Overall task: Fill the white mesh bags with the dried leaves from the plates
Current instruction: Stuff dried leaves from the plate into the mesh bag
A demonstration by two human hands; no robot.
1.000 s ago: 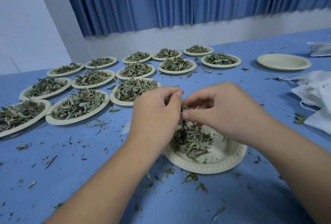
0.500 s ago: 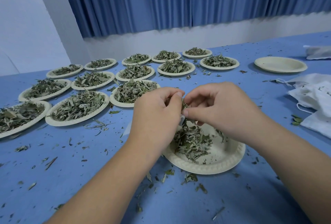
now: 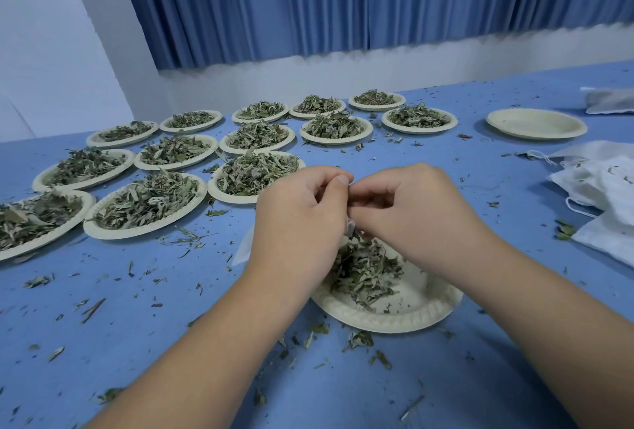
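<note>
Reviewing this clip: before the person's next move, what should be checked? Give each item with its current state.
1. White mesh bag gripped by the left hand: ok, a corner shows beside the wrist.
2. Bag mouth open: cannot tell, it is hidden between the hands.
3. Right hand holding leaves: cannot tell, its curled fingertips are hidden.
4. Both hands above the near plate, so spills would likely land in it: ok.
5. Dried leaves on that plate to take from: ok, a pile lies there.
6. Spare bags on the table to the right: ok.
</note>
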